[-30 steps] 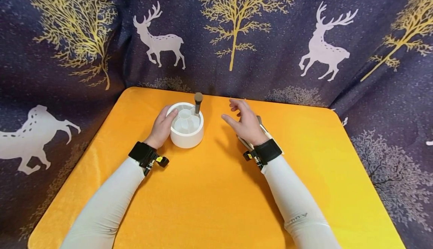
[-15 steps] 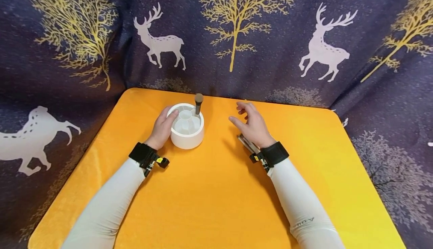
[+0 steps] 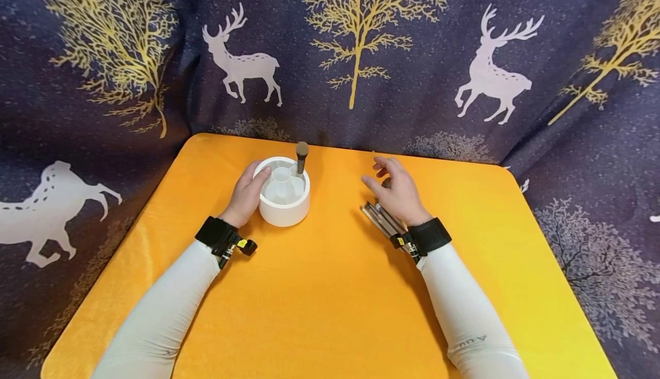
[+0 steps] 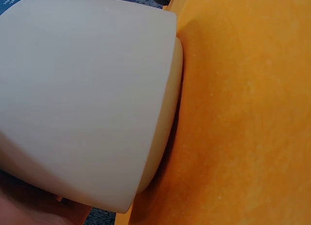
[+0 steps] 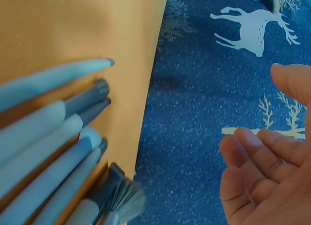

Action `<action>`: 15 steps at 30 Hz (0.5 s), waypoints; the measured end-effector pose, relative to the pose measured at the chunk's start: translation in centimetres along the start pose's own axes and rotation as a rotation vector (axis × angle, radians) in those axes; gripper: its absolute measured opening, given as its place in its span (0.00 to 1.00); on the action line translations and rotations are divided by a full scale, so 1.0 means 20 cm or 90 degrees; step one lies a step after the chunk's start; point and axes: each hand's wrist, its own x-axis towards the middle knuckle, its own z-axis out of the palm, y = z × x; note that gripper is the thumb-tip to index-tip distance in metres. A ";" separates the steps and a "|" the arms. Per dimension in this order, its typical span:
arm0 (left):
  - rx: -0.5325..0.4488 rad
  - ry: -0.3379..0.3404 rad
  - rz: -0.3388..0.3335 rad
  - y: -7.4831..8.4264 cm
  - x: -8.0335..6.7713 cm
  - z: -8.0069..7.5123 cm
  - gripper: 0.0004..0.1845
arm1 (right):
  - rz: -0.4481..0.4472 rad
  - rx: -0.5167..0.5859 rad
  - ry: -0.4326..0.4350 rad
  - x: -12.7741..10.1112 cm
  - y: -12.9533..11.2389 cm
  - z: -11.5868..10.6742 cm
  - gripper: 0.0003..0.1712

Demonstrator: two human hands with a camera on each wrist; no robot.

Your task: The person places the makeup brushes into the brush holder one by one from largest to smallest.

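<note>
My left hand (image 3: 244,197) grips the side of a round white makeup brush holder (image 3: 285,214), thumb over its rim. Dividers split the inside into compartments around a central ring. One makeup brush (image 3: 301,158) stands in the back right compartment, dark bristles up. In the left wrist view, the holder's smooth wall (image 4: 92,89) fills much of the frame, just over the table. My right hand (image 3: 402,194) hovers with loosely bent fingers, holding nothing. Below it lie several makeup brushes (image 3: 380,220), partly hidden by hand and wrist. The right wrist view shows their pale handles (image 5: 36,135) and a fan-shaped brush head (image 5: 125,200).
An orange cloth (image 3: 309,299) covers the table. Behind its far edge hangs a dark blue curtain (image 3: 319,121) printed with trees and deer. Both wrists wear black straps with small cameras (image 3: 248,247).
My right hand has moved right, away from the holder and over the lying brushes, uncovering more of their near ends. The left hand and holder have stayed in place.
</note>
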 end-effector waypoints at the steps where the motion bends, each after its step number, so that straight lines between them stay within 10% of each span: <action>1: 0.002 -0.001 -0.001 0.00 0.00 0.00 0.35 | 0.002 -0.001 0.001 0.00 0.01 -0.01 0.34; 15: 0.006 -0.003 -0.002 0.00 0.00 0.00 0.36 | 0.046 -0.022 0.007 -0.05 0.09 -0.10 0.35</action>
